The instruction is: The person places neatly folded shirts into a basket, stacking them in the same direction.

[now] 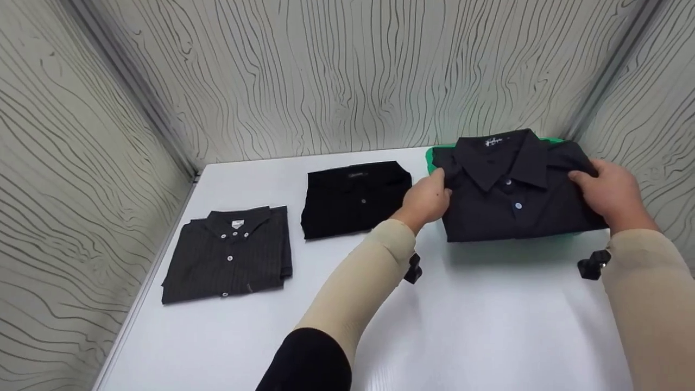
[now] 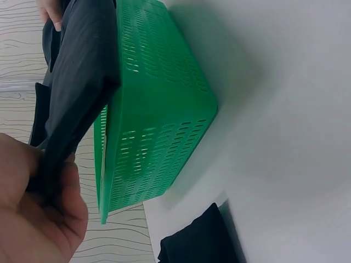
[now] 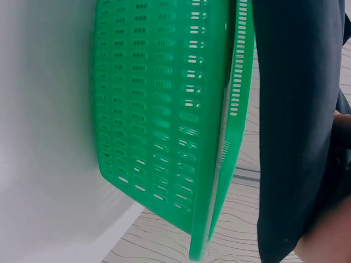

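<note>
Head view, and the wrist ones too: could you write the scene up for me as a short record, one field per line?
Left hand: grips the held shirt at its left side
Right hand: grips its right side
Held shirt: dark, folded, collar showing
Under it: green basket with slotted walls
Black shirt: folded, on the white table, left of the basket
Striped shirt: dark, folded, farthest left

The pinstriped shirt (image 1: 217, 266), black shirt (image 1: 336, 214) and charcoal shirt (image 1: 483, 220) are all 3 matt cloth; the perforated basket (image 2: 159, 148) is smooth plastic, the tabletop (image 1: 461, 326) smooth and faintly glossy, the corner strip (image 1: 126, 76) metal-looking.
</note>
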### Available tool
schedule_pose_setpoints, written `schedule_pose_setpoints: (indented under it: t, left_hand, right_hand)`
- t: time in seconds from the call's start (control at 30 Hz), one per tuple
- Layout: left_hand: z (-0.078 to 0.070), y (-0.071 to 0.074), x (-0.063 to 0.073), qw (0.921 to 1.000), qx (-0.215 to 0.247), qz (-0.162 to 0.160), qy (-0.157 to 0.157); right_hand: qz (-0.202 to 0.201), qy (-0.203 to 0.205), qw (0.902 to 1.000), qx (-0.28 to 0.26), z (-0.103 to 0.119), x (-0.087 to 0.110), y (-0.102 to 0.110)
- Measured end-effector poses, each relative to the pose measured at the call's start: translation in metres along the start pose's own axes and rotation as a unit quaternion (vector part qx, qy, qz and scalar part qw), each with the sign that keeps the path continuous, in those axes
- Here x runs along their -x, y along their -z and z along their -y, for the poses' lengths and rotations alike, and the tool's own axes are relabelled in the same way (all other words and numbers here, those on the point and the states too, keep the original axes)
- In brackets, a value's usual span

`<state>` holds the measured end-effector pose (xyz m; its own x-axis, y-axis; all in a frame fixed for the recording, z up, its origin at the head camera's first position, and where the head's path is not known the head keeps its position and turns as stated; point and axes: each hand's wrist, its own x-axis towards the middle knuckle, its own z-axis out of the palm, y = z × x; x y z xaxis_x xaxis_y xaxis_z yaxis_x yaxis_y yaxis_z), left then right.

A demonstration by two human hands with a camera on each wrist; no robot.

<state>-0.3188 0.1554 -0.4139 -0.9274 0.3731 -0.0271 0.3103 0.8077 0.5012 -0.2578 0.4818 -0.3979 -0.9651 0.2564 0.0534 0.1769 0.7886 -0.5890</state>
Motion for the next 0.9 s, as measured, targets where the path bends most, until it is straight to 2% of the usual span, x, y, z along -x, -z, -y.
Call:
schedule_pose_setpoints:
  t: [0.17,0.3,0.43,0.63,0.8,0.9]
  left_hand:
    - [-0.008,0.003,-0.009,0.9997,0.001,-0.019,0.013]
    - [-0.018,0.004,-0.014,0.9989,0.005,-0.047,0.007]
    - [-0.024,0.000,-0.017,0.9977,0.020,-0.065,0.005]
    - [-0.027,-0.017,-0.020,0.9961,0.020,-0.085,0.010]
    - [-0.027,-0.031,-0.024,0.9931,-0.013,-0.116,0.003]
    - [-0.027,-0.039,-0.026,0.9921,-0.026,-0.123,0.004]
  right_hand:
    - [-0.024,-0.036,0.9986,-0.032,0.002,-0.006,-0.001]
    - [-0.057,-0.070,0.9940,-0.062,0.003,-0.009,0.000]
    - [-0.075,-0.087,0.9908,-0.072,0.001,-0.013,0.001]
    - [-0.073,-0.098,0.9910,-0.055,-0.011,-0.014,-0.004]
    - [-0.063,-0.110,0.9908,-0.048,-0.022,-0.014,-0.008]
    - [-0.049,-0.115,0.9912,-0.043,-0.028,-0.012,-0.008]
